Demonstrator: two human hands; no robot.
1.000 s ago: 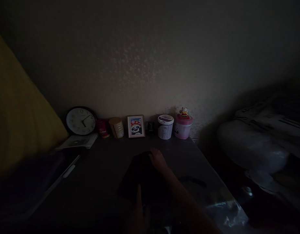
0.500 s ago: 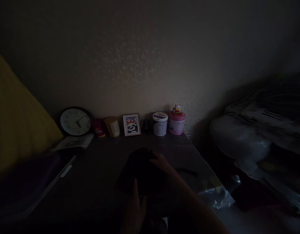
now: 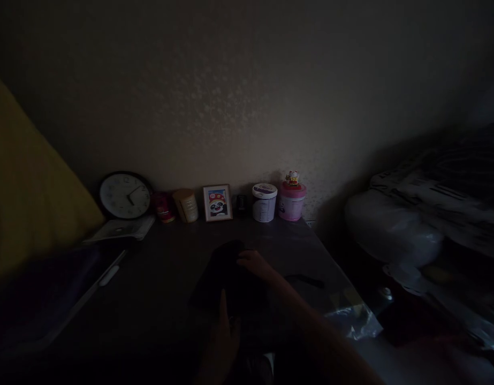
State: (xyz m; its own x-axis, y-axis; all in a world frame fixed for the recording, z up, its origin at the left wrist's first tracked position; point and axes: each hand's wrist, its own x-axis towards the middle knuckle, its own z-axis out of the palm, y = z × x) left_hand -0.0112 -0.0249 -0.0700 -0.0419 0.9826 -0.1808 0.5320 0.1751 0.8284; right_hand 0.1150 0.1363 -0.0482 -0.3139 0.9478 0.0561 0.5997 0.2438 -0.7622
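Left hand (image 3: 221, 342), black cloth-like item (image 3: 230, 278), right hand (image 3: 255, 264), mid-table (image 3: 162, 272).
Round clock (image 3: 125, 195) propped against wall (image 3: 331, 133), presumably for support; left hand's index straight, thumb apart, at item's near side, can't tell if pinching; right hand bent over its upper-right edge, likely steadying it, pinch unclear in the dark; dark strap (image 3: 309, 280) just beside that forearm.

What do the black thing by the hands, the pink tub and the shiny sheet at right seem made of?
Black thing: perhaps soft, matt cloth, going by its slack outline; too dark to be sure.
Pink tub: probably smooth plastic or coated card, given its even, printed side.
Shiny sheet: likely thin, glossy plastic film, judging by its crinkled glints.
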